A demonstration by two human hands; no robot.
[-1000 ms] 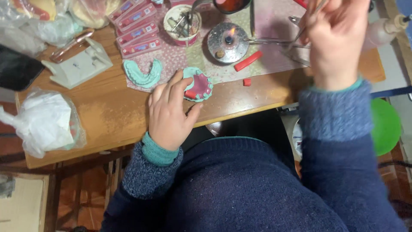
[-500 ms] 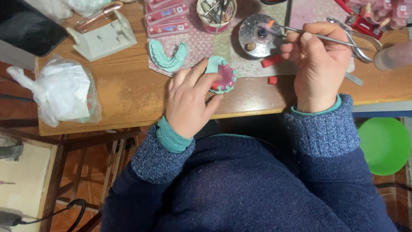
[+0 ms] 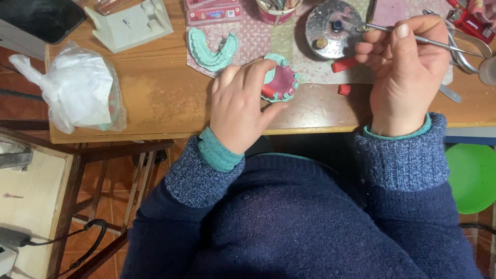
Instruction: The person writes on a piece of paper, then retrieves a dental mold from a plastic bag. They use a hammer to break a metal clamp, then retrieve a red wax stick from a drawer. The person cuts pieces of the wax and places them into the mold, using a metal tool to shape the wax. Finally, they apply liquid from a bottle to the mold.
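- Left hand (image 3: 240,106) rests at the front edge of the wooden counter (image 3: 155,103), fingers curled round a teal dental cast with pink wax base and red wax along its rim (image 3: 281,81); the cast sits on the counter, pinched between thumb and fingertips.
- Right hand (image 3: 405,72) pinches a thin metal wax instrument (image 3: 439,42), its tip over a round metal burner lid (image 3: 330,26).
- Progress, as judged: wax covers the cast's palate and part of the rim; teal teeth are bare on the far side. Red wax stick (image 3: 343,64) and small red piece (image 3: 344,89) lie unused nearby.
- Second teal horseshoe cast (image 3: 212,50) carries no wax.
- Versus half a second earlier: both hands hold the same grips; the instrument tip was already at the burner; view tilted slightly nearer.
- White plastic bag (image 3: 77,93) at the left edge.
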